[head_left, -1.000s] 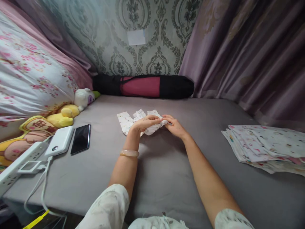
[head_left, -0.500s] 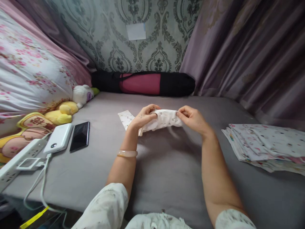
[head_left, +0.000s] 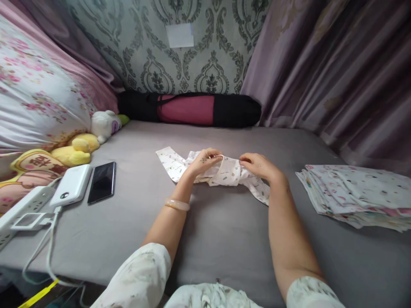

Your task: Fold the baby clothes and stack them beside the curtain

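Note:
A small white baby garment (head_left: 226, 173) with a tiny scattered print lies on the grey sheet, partly bunched. One sleeve-like end stretches to the left and another droops to the right, under my right wrist. My left hand (head_left: 207, 161), with a pale bangle (head_left: 177, 204) on its forearm, pinches the garment's upper edge near the middle. A short way to the right, my right hand (head_left: 259, 164) has its thumb and fingertips closed on the same edge. The fingers partly cover the cloth.
A stack of folded printed cloths (head_left: 356, 192) sits at the right. On the left are a black phone (head_left: 102, 182), a white power bank (head_left: 71, 185), a power strip (head_left: 27, 211) with cables, and plush toys (head_left: 75, 149). A black and pink long bag (head_left: 186, 110) lies along the wall.
The garment has come down onto the sheet and spread out, its right end now showing. Both hands have lowered slightly and shifted a little right. The view has tilted slightly.

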`<state>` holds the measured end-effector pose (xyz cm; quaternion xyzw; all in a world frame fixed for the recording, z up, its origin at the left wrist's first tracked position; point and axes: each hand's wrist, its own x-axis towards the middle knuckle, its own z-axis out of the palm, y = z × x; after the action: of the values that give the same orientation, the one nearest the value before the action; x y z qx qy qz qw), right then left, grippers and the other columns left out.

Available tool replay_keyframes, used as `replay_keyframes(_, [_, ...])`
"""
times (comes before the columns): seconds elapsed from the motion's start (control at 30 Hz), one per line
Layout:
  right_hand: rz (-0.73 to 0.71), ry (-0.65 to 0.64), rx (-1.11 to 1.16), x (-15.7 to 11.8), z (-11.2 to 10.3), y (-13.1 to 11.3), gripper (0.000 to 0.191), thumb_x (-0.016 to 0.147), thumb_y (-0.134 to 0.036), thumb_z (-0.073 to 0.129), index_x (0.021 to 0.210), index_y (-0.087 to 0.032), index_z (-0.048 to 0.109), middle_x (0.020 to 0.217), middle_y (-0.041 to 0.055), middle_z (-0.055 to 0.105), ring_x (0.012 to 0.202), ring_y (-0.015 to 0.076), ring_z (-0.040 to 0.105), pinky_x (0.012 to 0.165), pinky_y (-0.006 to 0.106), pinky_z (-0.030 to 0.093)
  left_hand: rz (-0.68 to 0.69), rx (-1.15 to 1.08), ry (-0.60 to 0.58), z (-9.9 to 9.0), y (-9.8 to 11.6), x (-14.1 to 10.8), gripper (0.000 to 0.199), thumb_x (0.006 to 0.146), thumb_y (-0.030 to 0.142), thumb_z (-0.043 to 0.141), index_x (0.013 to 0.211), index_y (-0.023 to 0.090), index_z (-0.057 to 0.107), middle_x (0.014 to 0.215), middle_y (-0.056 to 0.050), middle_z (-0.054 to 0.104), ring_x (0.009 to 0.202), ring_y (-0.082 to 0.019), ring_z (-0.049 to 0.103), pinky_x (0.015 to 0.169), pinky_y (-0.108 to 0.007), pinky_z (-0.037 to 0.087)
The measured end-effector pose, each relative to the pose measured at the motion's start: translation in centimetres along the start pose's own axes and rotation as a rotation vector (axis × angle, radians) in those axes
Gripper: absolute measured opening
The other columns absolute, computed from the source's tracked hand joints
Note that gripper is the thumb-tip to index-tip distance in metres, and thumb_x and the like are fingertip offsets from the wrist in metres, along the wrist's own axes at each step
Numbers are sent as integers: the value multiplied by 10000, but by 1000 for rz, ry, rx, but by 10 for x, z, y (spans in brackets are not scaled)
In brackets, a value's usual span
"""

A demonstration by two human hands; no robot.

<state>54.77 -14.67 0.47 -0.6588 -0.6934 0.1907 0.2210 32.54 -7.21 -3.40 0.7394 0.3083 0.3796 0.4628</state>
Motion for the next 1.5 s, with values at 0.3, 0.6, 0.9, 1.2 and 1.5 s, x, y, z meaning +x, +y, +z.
replay_keyframes(0.3, [-208,-23,492,8,23,-31,261,845,-358,619,1034,-200,705,1042,52,721,977,197,647,852,306,491,-118,-145,-62,-2,9,-4,243,782,414,695,831,179,739,790,-40,690,755,-172,605,658,-255,450])
replay_keyframes(0.6, [3,153,434,24,43,14,294,787,-445,623,844,-167,696,765,30,684,669,146,585,593,250,432,-251,22,95,-43,28,-17,262,788,384,704,913,154,722,698,-29,622,540,-111,524,503,-242,386])
replay_keyframes(0.9, [165,125,473,25,48,26,318,738,-449,640,835,-149,681,692,13,637,560,109,509,520,227,384,-274,159,48,-77,17,-29,197,772,328,672,816,139,706,658,-26,641,596,-133,558,544,-235,387])
replay_keyframes(1.2, [196,113,474,25,49,30,317,724,-450,657,827,-152,686,689,17,643,544,107,498,501,223,373,-355,280,-108,-95,17,-38,375,712,453,712,943,158,709,829,-36,697,755,-153,607,647,-239,432])
replay_keyframes(1.5, [192,100,451,25,49,33,258,752,-409,644,786,-155,677,685,20,646,559,112,510,493,218,366,-374,262,-99,-85,6,-33,339,690,474,692,787,149,695,640,11,592,596,-112,496,535,-223,323])
